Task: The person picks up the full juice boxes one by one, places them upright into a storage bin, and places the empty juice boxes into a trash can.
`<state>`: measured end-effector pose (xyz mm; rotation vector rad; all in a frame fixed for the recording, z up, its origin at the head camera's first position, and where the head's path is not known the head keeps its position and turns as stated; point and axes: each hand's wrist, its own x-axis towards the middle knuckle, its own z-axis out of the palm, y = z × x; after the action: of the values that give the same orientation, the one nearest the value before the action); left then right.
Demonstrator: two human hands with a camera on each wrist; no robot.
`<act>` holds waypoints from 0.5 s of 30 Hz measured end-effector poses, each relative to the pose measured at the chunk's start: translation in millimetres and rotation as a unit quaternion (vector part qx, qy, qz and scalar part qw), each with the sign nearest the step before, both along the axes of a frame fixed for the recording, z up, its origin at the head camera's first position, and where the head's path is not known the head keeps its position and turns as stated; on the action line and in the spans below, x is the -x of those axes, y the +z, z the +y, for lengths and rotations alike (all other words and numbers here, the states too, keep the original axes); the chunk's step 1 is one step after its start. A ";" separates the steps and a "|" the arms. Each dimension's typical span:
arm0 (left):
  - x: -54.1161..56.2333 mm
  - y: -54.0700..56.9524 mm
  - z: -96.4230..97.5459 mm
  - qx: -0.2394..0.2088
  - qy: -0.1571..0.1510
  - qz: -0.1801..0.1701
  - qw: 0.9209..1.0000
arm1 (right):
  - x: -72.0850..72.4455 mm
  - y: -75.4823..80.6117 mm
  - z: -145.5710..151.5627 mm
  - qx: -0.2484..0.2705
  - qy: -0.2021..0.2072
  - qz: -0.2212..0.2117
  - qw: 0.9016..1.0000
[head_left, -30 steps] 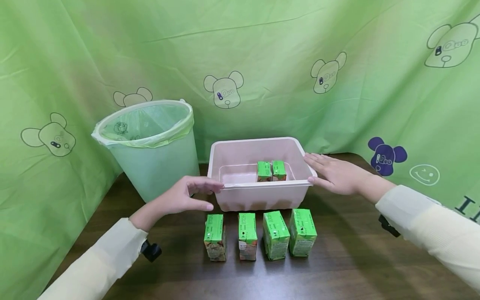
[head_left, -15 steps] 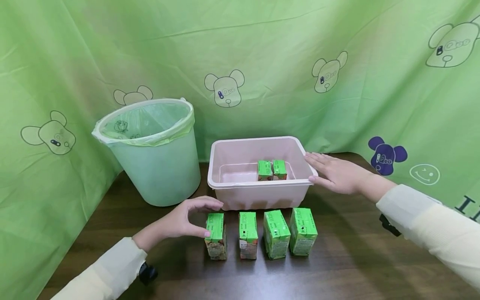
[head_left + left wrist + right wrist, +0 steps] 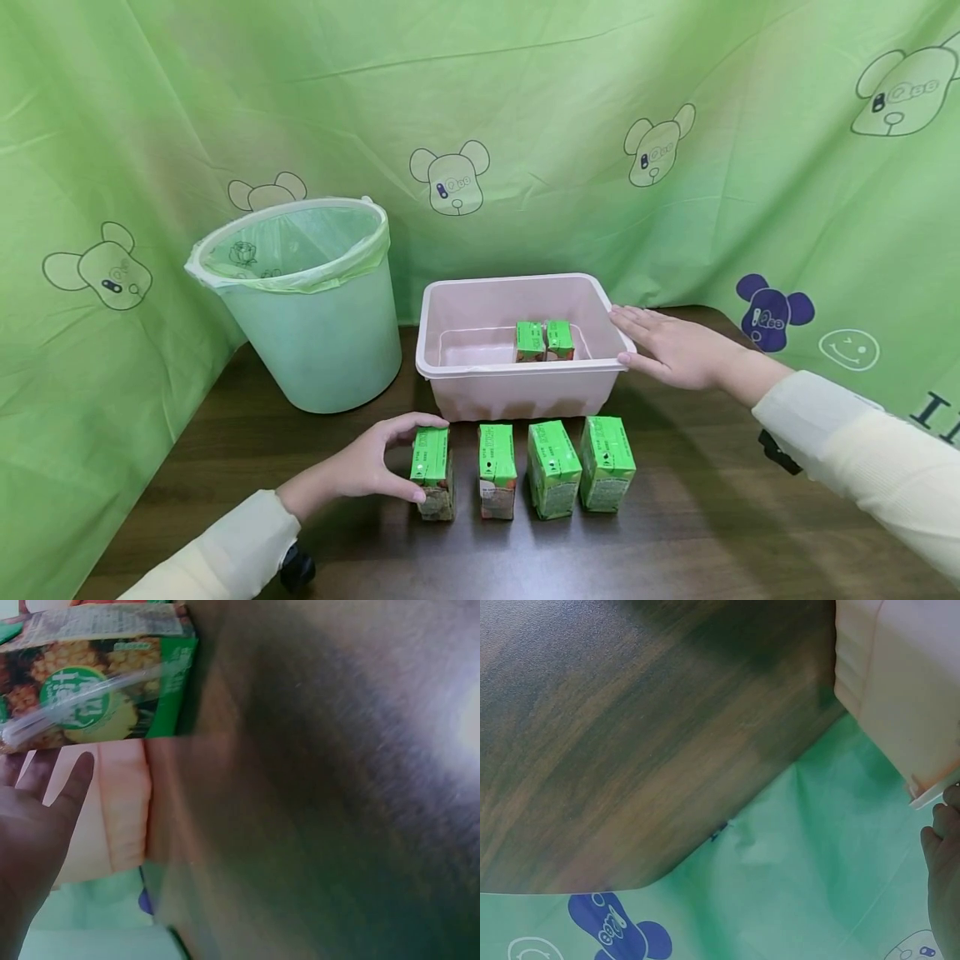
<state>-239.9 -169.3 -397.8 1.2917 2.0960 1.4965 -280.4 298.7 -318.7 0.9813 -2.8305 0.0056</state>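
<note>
Several small green-topped juice boxes stand in a row on the table. My left hand (image 3: 371, 462) reaches around the leftmost juice box (image 3: 432, 460), thumb at its front corner and fingers behind its top; the far fingertips are partly hidden. In the left wrist view that juice box (image 3: 97, 686) shows a fruit picture and a wrapped straw on its side. A pink plastic basin (image 3: 517, 392) sits behind the row, with two more juice boxes (image 3: 529, 340) inside. My right hand (image 3: 675, 350) rests with fairly straight fingers on the basin's right rim.
A pale green bin (image 3: 322, 350) with a plastic liner stands to the left of the basin. Green cloth (image 3: 547, 217) with bear-head drawings hangs behind and at both sides. The dark wooden table (image 3: 675, 533) extends in front and to the right.
My left hand has come off the basin's front rim and moved down to the leftmost juice box, closing in around it. The right hand and the basin have stayed put.
</note>
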 end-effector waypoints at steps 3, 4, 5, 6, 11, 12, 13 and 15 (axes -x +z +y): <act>-1.8 -3.7 1.9 -0.008 0.011 0.006 1.000 | -0.9 1.2 -0.6 0.000 -0.002 -0.006 1.000; -2.4 -4.9 2.5 -0.010 0.015 0.009 1.000 | -1.1 1.5 -0.8 -0.001 -0.003 -0.007 1.000; -3.0 -5.9 3.4 -0.011 0.019 0.011 1.000 | -1.2 1.7 -0.8 -0.001 -0.003 -0.008 1.000; -3.5 -6.9 4.2 -0.012 0.023 0.012 1.000 | -1.1 1.8 -0.8 -0.001 -0.004 -0.008 1.000; -5.6 -10.2 8.0 -0.014 0.042 0.020 0.999 | -0.7 1.5 -0.4 -0.002 -0.002 -0.006 1.000; -5.8 -10.5 8.7 -0.014 0.044 0.021 0.999 | -0.7 1.3 -0.3 -0.002 -0.002 -0.007 1.000; -6.1 -10.6 9.3 -0.014 0.048 0.022 0.999 | -0.7 1.1 -0.3 -0.002 -0.003 -0.008 1.000; -6.3 -11.0 10.4 -0.015 0.051 0.022 0.998 | -0.6 0.8 -0.4 -0.001 -0.005 -0.009 1.000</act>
<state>-233.7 -158.9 -408.9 1.2564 2.2058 1.5598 -279.8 298.3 -317.9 0.9726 -2.8521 0.0090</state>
